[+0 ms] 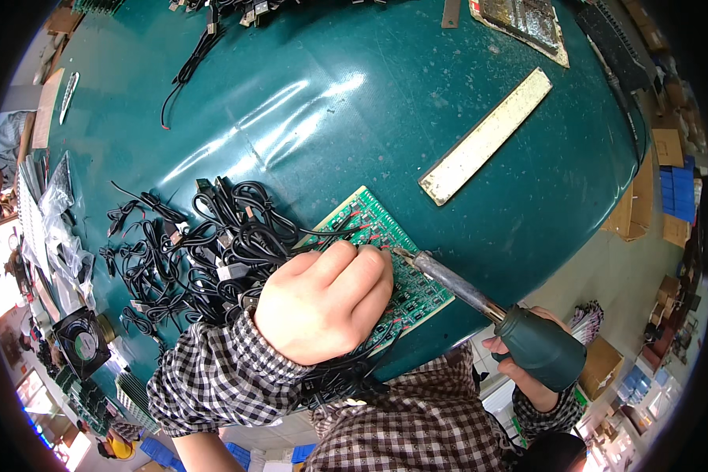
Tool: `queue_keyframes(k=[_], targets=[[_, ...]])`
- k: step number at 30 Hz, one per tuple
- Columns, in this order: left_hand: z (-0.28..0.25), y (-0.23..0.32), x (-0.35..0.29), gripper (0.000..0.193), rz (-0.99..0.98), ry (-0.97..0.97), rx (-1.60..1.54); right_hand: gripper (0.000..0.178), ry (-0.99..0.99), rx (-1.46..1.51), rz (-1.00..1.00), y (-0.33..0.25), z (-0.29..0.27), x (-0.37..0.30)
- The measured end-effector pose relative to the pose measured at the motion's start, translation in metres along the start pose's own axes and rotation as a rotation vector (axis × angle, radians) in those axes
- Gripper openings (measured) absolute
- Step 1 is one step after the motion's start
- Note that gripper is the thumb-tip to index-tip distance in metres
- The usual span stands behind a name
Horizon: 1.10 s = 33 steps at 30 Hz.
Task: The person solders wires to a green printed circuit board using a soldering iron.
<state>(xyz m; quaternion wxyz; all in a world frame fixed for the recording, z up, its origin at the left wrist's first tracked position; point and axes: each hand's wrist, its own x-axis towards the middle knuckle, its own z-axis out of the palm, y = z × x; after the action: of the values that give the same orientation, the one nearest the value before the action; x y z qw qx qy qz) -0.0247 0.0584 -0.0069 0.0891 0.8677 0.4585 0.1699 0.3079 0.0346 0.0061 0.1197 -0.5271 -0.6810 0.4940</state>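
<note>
A green circuit board (425, 295) lies on the table, with red and black wire ends attached along it. My left hand (326, 299) is closed over the board's middle, knuckles up; its fingertips and whatever they pinch are hidden. My right hand (531, 377) is wrapped round the dark green handle of a soldering iron (464, 291). The iron's tip meets the board area just right of my left fingers; whether it touches a joint cannot be made out. Black USB cables (244, 228) are heaped left of the board, some running onto it.
A pale flat bar (488, 138) lies beyond the board on the green table (401, 86). Farther back sits a stained metal plate (523, 23). More cables (204, 39) lie at the far edge. At the left are a small black fan (82, 342) and clear plastic bags (59, 212).
</note>
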Motion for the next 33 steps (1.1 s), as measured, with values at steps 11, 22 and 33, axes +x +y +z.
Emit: queue_keyframes(k=[11,22,33], targets=[[0.001,0.001,-0.001,0.036,-0.003,0.007,0.017,0.057,0.001,-0.085,-0.119,-0.006,-0.001,0.008],[0.001,0.0,-0.002,0.038,0.006,-0.011,0.022,0.054,0.025,0.025,0.025,0.004,0.002,-0.003],[0.0,0.002,0.006,0.037,0.006,-0.004,0.052,0.06,0.477,0.5,-0.145,-0.018,-0.035,0.029]])
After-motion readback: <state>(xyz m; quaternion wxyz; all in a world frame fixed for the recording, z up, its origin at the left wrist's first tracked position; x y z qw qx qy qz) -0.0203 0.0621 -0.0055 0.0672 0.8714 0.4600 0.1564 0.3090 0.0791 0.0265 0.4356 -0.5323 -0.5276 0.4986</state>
